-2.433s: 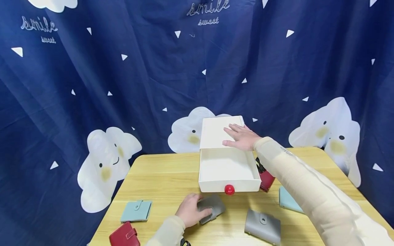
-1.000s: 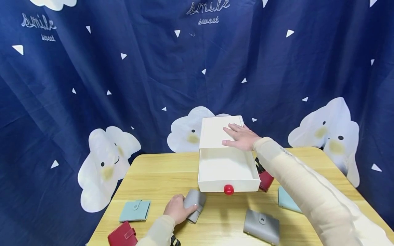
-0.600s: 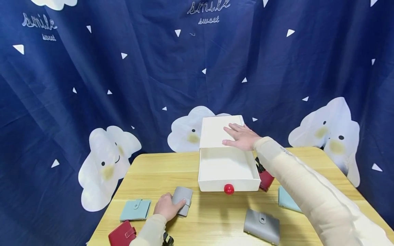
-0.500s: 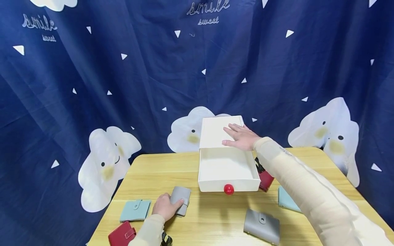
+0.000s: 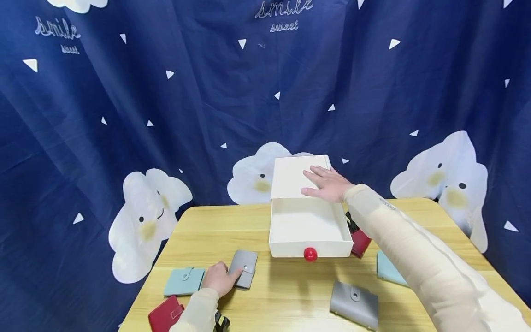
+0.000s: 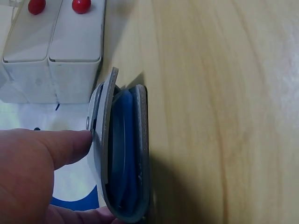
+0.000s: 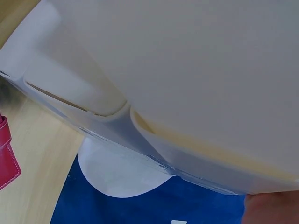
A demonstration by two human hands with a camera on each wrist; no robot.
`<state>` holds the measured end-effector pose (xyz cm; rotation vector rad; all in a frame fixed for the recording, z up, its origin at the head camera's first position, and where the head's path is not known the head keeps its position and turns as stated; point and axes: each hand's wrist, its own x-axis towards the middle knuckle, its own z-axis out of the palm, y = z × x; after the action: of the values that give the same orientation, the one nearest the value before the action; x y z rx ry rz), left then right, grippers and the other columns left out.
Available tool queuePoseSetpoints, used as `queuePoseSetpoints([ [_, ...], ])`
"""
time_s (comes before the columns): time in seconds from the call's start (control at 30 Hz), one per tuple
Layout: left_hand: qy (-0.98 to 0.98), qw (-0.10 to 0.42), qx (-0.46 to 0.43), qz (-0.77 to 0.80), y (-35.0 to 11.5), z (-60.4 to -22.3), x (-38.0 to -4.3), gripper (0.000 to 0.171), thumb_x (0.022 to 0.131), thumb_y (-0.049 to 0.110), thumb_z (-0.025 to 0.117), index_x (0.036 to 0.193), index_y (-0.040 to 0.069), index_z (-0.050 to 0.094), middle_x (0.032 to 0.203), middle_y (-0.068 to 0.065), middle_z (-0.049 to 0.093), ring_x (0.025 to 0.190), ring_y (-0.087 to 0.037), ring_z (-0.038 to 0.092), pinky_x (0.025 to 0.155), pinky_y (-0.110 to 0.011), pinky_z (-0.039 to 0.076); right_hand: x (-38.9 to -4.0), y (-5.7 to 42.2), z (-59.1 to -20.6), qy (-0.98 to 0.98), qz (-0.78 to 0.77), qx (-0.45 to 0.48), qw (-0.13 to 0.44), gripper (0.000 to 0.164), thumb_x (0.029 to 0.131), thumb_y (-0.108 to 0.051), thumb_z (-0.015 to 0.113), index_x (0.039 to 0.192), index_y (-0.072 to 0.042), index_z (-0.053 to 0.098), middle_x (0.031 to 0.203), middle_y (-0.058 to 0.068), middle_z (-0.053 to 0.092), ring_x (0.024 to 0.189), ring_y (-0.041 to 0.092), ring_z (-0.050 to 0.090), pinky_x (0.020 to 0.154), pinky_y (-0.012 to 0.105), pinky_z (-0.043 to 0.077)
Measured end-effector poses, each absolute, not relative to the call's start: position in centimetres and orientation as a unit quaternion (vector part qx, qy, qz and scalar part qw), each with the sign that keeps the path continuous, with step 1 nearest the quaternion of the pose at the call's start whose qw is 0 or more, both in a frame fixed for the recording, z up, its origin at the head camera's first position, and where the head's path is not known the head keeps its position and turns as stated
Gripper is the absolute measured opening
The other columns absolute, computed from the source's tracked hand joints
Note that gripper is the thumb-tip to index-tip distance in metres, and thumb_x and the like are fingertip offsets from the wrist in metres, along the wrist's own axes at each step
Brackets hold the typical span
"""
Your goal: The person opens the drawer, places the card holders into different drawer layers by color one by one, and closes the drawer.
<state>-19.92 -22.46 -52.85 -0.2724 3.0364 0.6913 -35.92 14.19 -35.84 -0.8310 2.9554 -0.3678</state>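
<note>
A grey card holder (image 5: 242, 267) with a snap strap lies on the table left of centre. Beside it is my left hand (image 5: 219, 278), a straight thumb touching its face near the snap. The left wrist view gives the card holder (image 6: 119, 154) edge-on, blue sleeves inside, with the thumb (image 6: 70, 145) against its cover and other fingertips by its spine, partly hidden. My right hand (image 5: 329, 184) rests with spread fingers on top of a white drawer box (image 5: 290, 177). Its pulled-out drawer (image 5: 309, 249) has a red knob and holds nothing visible.
At left lie a light blue card holder (image 5: 184, 281) and a red one (image 5: 166, 314). Another grey card holder (image 5: 354, 305) sits front right. A red one (image 5: 361, 243) and a light blue one (image 5: 390, 267) are partly behind my right forearm. A blue curtain (image 5: 265, 92) hangs behind.
My left hand has slid the grey card holder from below the drawer leftward. Over the last half second it stays put while the hand draws slightly left. The right hand has not moved.
</note>
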Motion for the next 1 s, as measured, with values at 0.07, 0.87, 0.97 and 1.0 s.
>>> queuePoseSetpoints([
  [0.07,0.971,0.013,-0.087,0.224,-22.53,-52.83,-19.87,0.048,0.085,0.049,0.067,0.086,0.002,0.061,0.078,-0.008,0.061,0.071,-0.024,0.059,0.063,-0.041,0.050,-36.03,14.26,-35.94,0.956,-0.119,-0.269,0.026,0.084,0.092,-0.071,0.033,0.154,-0.017,0.020,0.160,0.010,0.012,0.147,0.027,0.006,0.115,0.053,0.000],
  [0.87,0.957,0.021,-0.094,0.275,-22.54,-53.19,-19.84,0.041,0.087,0.046,0.065,0.077,0.006,0.058,0.072,-0.004,0.058,0.066,-0.018,0.052,0.058,-0.033,0.043,-36.69,14.44,-36.66,0.955,-0.120,-0.272,0.021,0.087,0.089,-0.075,0.031,0.155,-0.018,0.020,0.160,0.010,0.012,0.147,0.027,0.005,0.115,0.053,0.000],
  [0.97,0.948,0.028,-0.099,0.302,-22.63,-53.24,-19.90,0.041,0.090,0.046,0.061,0.072,0.009,0.056,0.068,-0.002,0.054,0.062,-0.017,0.048,0.054,-0.030,0.038,-36.76,14.46,-36.73,0.956,-0.117,-0.268,0.018,0.087,0.089,-0.075,0.031,0.155,-0.019,0.020,0.160,0.008,0.011,0.147,0.025,0.005,0.116,0.051,0.000],
  [1.0,0.945,0.029,-0.100,0.311,-22.66,-53.25,-19.93,0.042,0.091,0.046,0.060,0.071,0.009,0.055,0.066,-0.002,0.053,0.060,-0.017,0.047,0.053,-0.029,0.037,-36.75,14.47,-36.71,0.956,-0.116,-0.268,0.017,0.087,0.089,-0.075,0.031,0.155,-0.019,0.020,0.160,0.008,0.012,0.147,0.025,0.005,0.116,0.051,0.000],
])
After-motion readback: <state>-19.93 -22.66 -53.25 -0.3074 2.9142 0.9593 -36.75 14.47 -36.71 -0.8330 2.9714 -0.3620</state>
